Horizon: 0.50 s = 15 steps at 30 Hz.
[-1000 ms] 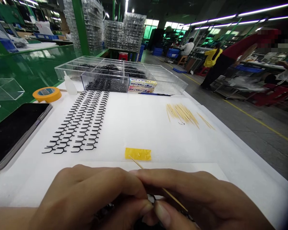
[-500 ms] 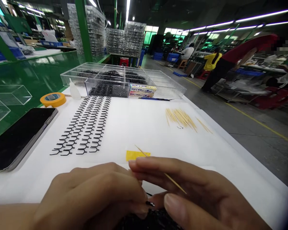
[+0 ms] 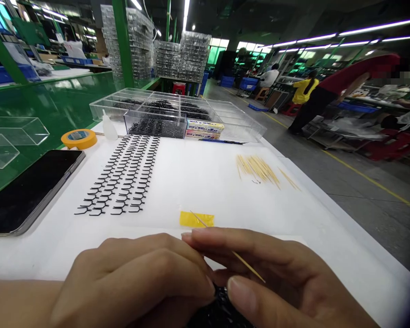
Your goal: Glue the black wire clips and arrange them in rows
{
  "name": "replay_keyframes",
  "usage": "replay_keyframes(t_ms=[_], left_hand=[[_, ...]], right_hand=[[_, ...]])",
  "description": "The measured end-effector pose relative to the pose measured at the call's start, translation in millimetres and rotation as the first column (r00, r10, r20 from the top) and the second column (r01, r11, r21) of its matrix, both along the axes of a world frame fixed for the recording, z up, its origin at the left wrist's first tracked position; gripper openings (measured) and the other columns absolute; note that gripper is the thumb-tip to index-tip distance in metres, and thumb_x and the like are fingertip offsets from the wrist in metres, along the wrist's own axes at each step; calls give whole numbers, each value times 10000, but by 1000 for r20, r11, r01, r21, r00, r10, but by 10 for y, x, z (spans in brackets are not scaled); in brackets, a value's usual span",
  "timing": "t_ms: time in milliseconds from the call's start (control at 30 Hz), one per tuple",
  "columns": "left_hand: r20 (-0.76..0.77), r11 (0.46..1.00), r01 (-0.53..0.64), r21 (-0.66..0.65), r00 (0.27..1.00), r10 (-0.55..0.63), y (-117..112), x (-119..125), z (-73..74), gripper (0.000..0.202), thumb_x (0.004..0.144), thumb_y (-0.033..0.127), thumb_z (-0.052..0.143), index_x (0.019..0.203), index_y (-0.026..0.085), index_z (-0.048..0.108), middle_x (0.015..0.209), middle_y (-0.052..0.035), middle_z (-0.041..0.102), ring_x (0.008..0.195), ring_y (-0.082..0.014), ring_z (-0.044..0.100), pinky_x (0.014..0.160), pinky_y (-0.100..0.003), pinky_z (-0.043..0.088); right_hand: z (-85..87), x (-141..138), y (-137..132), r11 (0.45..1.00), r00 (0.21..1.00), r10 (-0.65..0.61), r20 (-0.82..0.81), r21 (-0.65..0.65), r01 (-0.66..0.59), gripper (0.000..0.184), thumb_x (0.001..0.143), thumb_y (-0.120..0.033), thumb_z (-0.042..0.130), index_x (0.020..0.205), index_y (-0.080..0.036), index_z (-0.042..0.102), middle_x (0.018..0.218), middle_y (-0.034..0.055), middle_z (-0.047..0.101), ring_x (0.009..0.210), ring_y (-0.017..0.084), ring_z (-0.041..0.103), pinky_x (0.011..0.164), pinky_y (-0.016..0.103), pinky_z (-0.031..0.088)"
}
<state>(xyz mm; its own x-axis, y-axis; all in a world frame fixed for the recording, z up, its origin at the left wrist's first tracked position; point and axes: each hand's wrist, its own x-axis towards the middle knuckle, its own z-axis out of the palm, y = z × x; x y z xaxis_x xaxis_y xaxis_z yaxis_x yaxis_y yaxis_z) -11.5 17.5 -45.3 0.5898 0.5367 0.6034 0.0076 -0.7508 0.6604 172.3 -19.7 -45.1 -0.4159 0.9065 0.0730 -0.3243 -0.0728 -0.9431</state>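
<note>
Green steel-framed factory aisles are seen under strip lighting, with stacks of clear acrylic trays [image 3: 136, 41] at 12 o'clock and a grey floor [image 3: 362, 205] with yellow lines running toward 2 o'clock, where a co-worker in a red shirt [image 3: 358, 75] is bent over a rack and a co-worker in a yellow shirt [image 3: 304, 86] stands beyond. A white foam-topped workbench [image 3: 191, 182] is laid with a compartmented acrylic tray [image 3: 239, 125] of black parts at 12 o'clock, a smartphone [image 3: 27, 191] at 9 o'clock, a roll of yellow tape [image 3: 78, 139] and a plastic dropper bottle [image 3: 109, 127] at 11 o'clock, rows of black comb-like plastic strips [image 3: 119, 177] at 11 o'clock, and loose thin wooden sticks [image 3: 256, 169] at 1 o'clock. A yellow tape patch [image 3: 194, 219] lies at 12 o'clock, just beyond the hands. A black plastic cluster [image 3: 218, 310] is kept at 6 o'clock, mostly hidden by the hands and cut off by the view's lower edge. The fingers of the left hand [image 3: 133, 273] are curled and pressed together, their tips against the cluster. The fingers of the right hand [image 3: 269, 269] are extended and close together, with the thumb on the cluster. A wooden stick [image 3: 249, 266] lies under those fingers, though whether it is pinched cannot be told. It could be snapped or dropped if squeezed too hard, and the black teeth could be bent or scattered if the grip slipped.
</note>
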Motion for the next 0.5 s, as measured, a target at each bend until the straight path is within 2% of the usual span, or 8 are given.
replay_keyframes(t_ms=[133, 267, 333, 433, 500], left_hand=[[30, 999, -28, 31, 999, 27, 6, -18, -17, 173, 744, 0, 595, 852, 135, 590, 799, -18, 669, 670, -97, 645, 625, -91, 528], [1, 998, -42, 39, 999, 42, 0, -32, -40, 97, 781, 66, 577, 841, 141, 591, 761, -22, 651, 647, -105, 637, 587, -104, 529], [-1, 996, -51, 70, 999, 51, -21, 2, -10, 75, 788, 85, 569, 836, 139, 591, 680, -1, 597, 621, -99, 616, 587, -103, 524], [-9, 968, -135, 213, 990, 140, -73, 104, 105, 43, 797, 125, 560, 774, 138, 594, 543, 36, 435, 476, -63, 480, 594, -122, 521], [-23, 932, -215, 291, 973, 232, -108, 171, 190, 131, 817, 198, 548, 704, 148, 592, 496, 41, 365, 410, -59, 353, 569, -143, 518]], right_hand=[[-36, 25, 8, 997, 999, 39, 2, 70, -39, 307, 906, -137, 530, 1164, -299, 569, 1121, -19, 605, 1101, 146, 506, 897, 163, 445], [-1, 26, 8, 999, 1000, 23, 11, -45, -23, 268, 898, -168, 555, 1119, -312, 601, 1055, -37, 631, 1099, 138, 508, 911, 160, 428], [16, 24, 6, 997, 999, 26, 22, -74, -24, 256, 890, -194, 571, 1113, -315, 606, 1059, -32, 629, 1074, 150, 529, 900, 180, 443], [19, 30, 2, 994, 998, 48, 37, -98, -44, 258, 879, -231, 586, 1119, -325, 603, 1061, -19, 629, 1028, 181, 562, 878, 234, 467], [13, 39, 1, 992, 997, 61, 43, -115, -56, 257, 875, -238, 590, 1113, -334, 607, 1056, -21, 632, 1026, 187, 564, 870, 234, 469]])
